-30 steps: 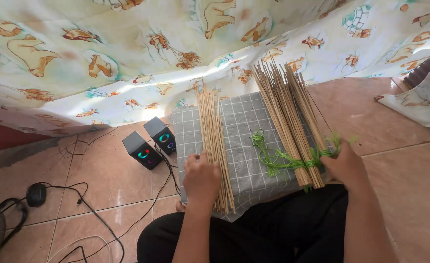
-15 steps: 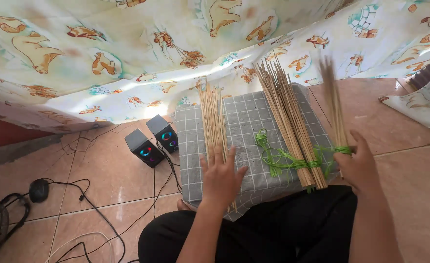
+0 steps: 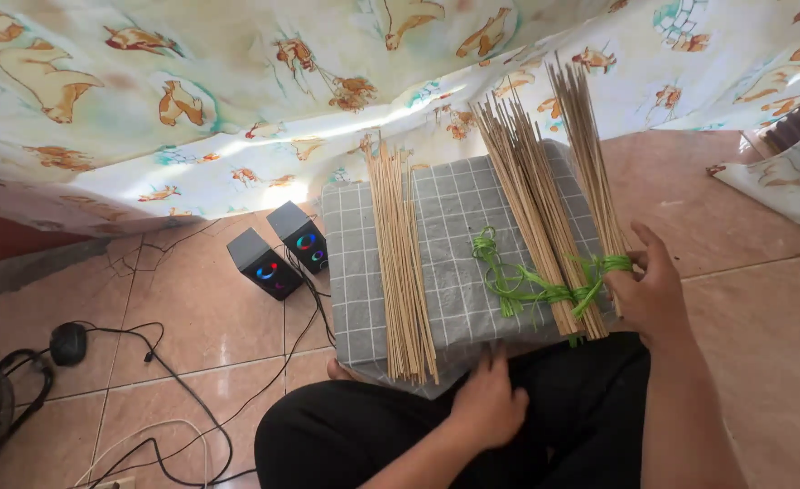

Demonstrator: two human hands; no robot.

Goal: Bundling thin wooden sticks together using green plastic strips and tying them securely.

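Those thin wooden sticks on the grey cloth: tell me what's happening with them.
A seated person works over a grey checked cloth pad. The right hand grips a small bundle of thin tan sticks tied with green strip, lifted beside a larger green-tied bundle lying on the pad. A loose row of untied sticks lies on the pad's left half. The left hand rests open at the pad's near edge, holding nothing. Two small black speakers stand on the tiled floor.

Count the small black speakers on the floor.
2. Both stand side by side on the tiles left of the grey checked cushion: one speaker nearer the camera, the other just behind it, closer to the cushion. None seems hidden.
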